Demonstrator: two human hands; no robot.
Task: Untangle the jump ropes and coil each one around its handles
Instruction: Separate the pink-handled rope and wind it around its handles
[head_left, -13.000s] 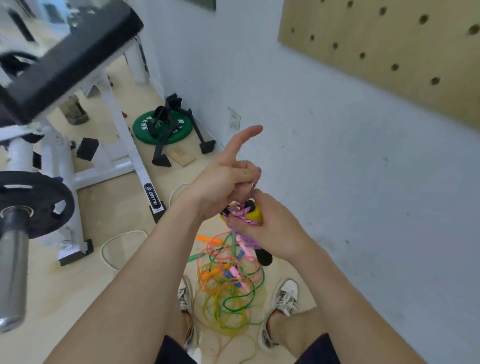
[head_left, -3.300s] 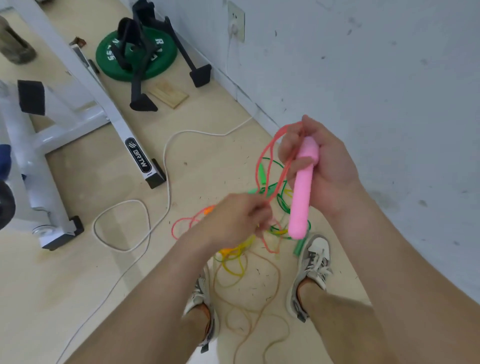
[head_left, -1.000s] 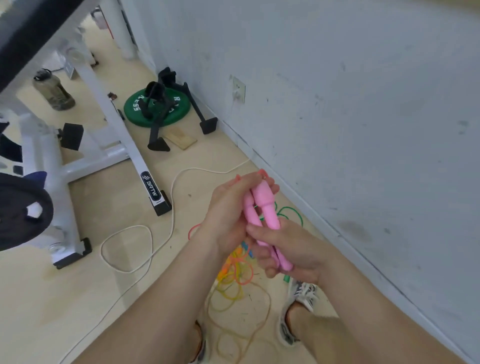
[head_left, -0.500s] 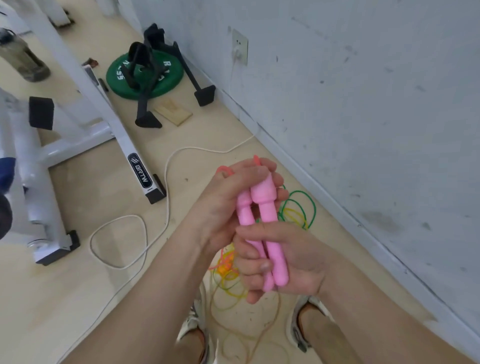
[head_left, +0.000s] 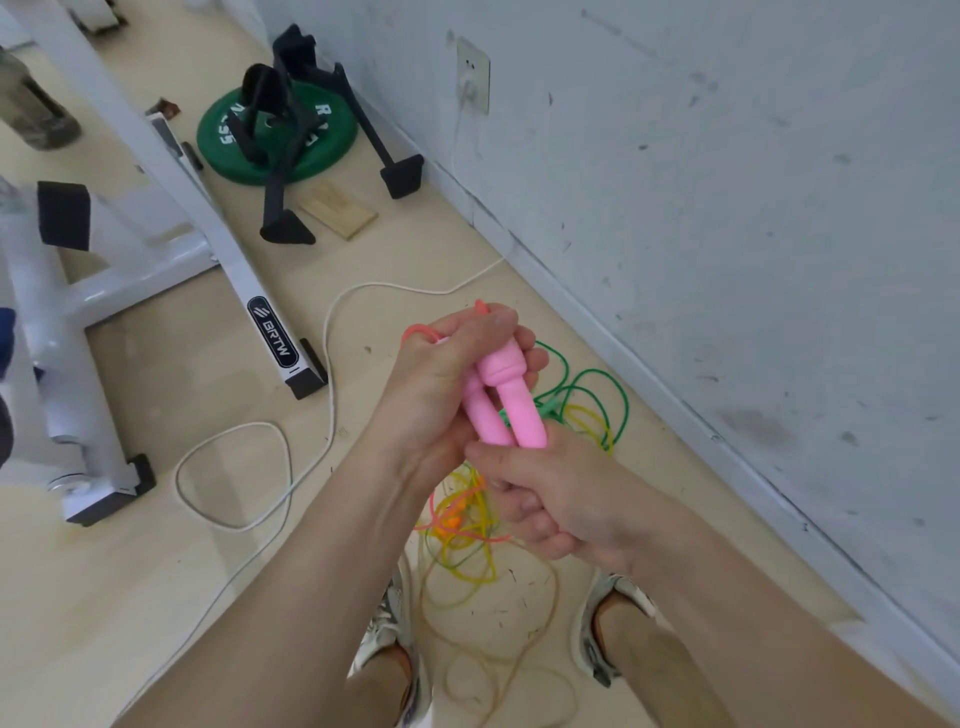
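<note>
The two pink handles (head_left: 511, 405) are in the middle of the frame, side by side and touching. The right hand (head_left: 550, 499) is curled round their bottom ends. The left hand (head_left: 441, 384) is curled round their top ends, and a loop of the pink rope (head_left: 415, 330) sticks out by its fingers.

I think this step is winding the rope round the handles. To do it well, the right hand should squeeze both handles tight so they do not slip apart. The left hand should lay each turn snug, right next to the last one. More pink rope hangs down to the pile of green rope (head_left: 597, 384) and yellow rope (head_left: 467, 566) on the floor near the bottom middle. It should be pulled up slowly so it does not drag the others along.

The handles run up and down the frame, leaning a little to the left at the top. Their fat ends point to the top of the frame.
</note>
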